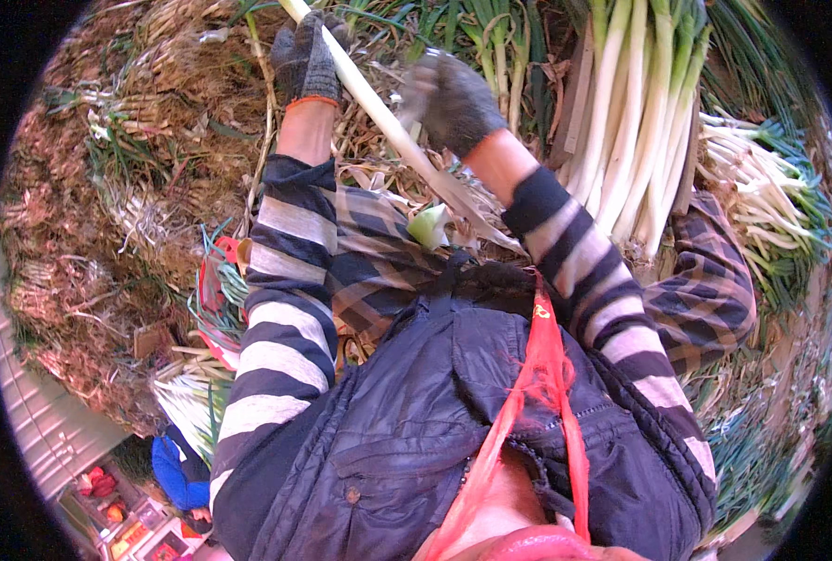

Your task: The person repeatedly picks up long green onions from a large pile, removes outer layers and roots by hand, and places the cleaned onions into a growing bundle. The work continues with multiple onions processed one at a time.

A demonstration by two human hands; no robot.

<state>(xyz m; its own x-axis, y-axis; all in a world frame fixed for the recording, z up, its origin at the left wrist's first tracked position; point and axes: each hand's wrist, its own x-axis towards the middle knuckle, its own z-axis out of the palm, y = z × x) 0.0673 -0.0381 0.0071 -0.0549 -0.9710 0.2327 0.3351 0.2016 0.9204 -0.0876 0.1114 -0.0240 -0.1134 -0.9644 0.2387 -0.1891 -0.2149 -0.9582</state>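
Note:
My left hand (309, 59), in a dark knitted glove with an orange cuff, grips a long white-stemmed green onion (381, 116). The stalk slants down to the right, and a pale, loose outer layer (468, 203) trails from its lower part. Just right of the stalk is my right hand (454, 102), gloved alike and blurred by motion. Its fingers look curled, but whether they hold anything cannot be told. Beyond that hand, thick cleaned green onions (630, 119) lie side by side in a bundle, roots towards me.
Unpeeled onion bundles with dry roots (177, 133) are heaped on the left. More white-stemmed onions (766, 189) lie at the right. Dry peelings (367, 175) litter the space between my hands and lap. A person's blue sleeve (177, 473) shows at lower left.

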